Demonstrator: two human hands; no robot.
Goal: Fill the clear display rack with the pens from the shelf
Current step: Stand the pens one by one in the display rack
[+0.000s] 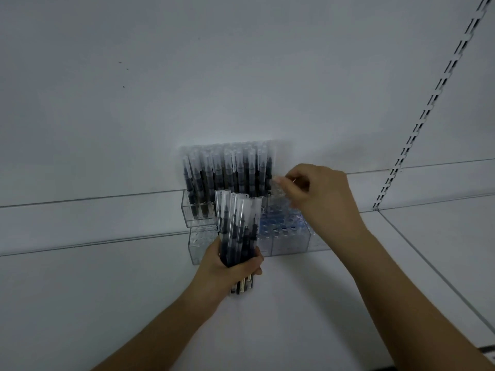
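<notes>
A clear stepped display rack [290, 243] stands on the white shelf against the back panel. Its rear tiers hold several dark pens with clear caps [227, 172], standing upright. The lower right tiers show open holes with a blue tint. My left hand [235, 269] grips a bundle of several pens [238, 226], held upright in front of the rack's left half. My right hand [318, 194] is at the right end of the filled rear row. Its thumb and fingers pinch what looks like a clear-capped pen [276, 187] there; this spot is blurred.
The white shelf [107, 303] stretches left and right of the rack, with a clear front rail [93, 243] along the left. A slotted metal upright [428, 108] runs up the back panel on the right. A shelf seam lies to the right of my right forearm.
</notes>
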